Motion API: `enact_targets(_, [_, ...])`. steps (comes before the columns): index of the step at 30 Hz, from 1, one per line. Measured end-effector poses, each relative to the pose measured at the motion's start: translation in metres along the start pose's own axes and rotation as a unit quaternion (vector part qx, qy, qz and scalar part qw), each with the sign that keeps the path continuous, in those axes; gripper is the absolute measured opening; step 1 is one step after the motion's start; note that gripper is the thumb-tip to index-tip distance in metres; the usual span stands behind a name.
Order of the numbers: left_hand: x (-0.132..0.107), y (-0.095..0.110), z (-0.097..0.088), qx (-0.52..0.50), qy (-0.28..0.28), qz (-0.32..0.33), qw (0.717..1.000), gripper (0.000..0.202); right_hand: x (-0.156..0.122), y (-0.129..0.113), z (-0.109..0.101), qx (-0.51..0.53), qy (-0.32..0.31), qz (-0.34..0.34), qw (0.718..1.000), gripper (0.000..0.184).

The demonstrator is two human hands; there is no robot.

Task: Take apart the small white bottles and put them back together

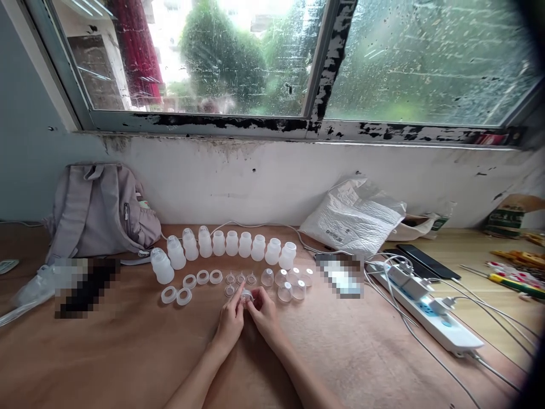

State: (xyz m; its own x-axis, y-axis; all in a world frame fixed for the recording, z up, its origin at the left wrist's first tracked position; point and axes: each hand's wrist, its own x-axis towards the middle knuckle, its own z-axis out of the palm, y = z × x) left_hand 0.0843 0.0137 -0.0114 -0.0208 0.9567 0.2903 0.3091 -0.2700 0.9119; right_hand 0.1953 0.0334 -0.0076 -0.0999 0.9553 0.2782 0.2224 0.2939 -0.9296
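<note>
Both hands meet over the middle of the table. My left hand and my right hand pinch a small translucent bottle collar between their fingertips; fingers partly cover it, and I cannot make out whether a nipple sits in it. Just beyond lie several clear nipples. Left of the hands are several white collar rings. To the right stand several clear domed caps. Behind everything curves a row of frosted baby bottles; those at the left wear clear caps, while the others have open necks.
A power strip with plugs and trailing white cables lies at the right, near dark phones. A silver padded bag leans on the wall. At the left are a grey backpack and a clear plastic bag.
</note>
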Motion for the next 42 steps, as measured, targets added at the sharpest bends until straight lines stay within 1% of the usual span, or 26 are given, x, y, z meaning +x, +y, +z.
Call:
enact_targets(4, [-0.001, 0.004, 0.000, 0.000, -0.013, -0.004, 1.000, 0.044, 0.006, 0.001, -0.001, -0.021, 0.009, 0.000, 1.000, 0.008])
enact_targets(8, [-0.001, 0.004, -0.001, 0.015, -0.017, -0.012, 1.000, 0.044, 0.008, 0.000, -0.002, -0.034, 0.002, 0.002, 0.999, 0.010])
enact_targets(12, [0.000, 0.002, -0.004, -0.002, -0.060, -0.049, 0.997, 0.048, 0.007, -0.001, 0.000, -0.067, 0.014, -0.020, 0.997, 0.012])
enact_targets(14, [0.001, 0.000, -0.005, -0.016, -0.067, -0.052, 0.996, 0.051, 0.007, -0.001, 0.002, -0.079, 0.018, -0.038, 0.996, 0.011])
enact_targets(20, [0.000, 0.001, -0.004, -0.011, -0.060, -0.016, 0.998, 0.052, 0.008, 0.006, 0.005, -0.134, 0.039, -0.079, 0.987, 0.012])
enact_targets(23, [-0.001, 0.003, -0.004, 0.009, -0.065, 0.002, 0.998, 0.048, 0.009, 0.009, 0.005, -0.172, 0.051, -0.082, 0.980, 0.010])
enact_targets(26, [-0.002, 0.005, -0.004, 0.030, -0.054, 0.012, 0.998, 0.043, 0.010, 0.010, 0.004, -0.185, 0.050, -0.075, 0.979, 0.007])
enact_targets(30, [-0.003, 0.007, -0.004, 0.021, -0.035, -0.003, 0.999, 0.035, 0.009, 0.008, 0.002, -0.180, 0.040, -0.068, 0.981, 0.006])
enact_targets(34, [-0.001, 0.005, -0.002, 0.001, -0.025, -0.032, 0.999, 0.030, 0.002, 0.003, 0.002, -0.204, 0.050, -0.084, 0.974, 0.004])
enact_targets(38, [0.004, 0.000, 0.001, 0.003, -0.009, -0.026, 1.000, 0.029, -0.004, 0.000, 0.001, -0.216, 0.050, -0.094, 0.971, 0.003])
enact_targets(42, [0.005, 0.000, 0.001, 0.027, -0.019, -0.018, 0.999, 0.027, -0.004, 0.001, 0.000, -0.216, 0.053, -0.067, 0.973, 0.005])
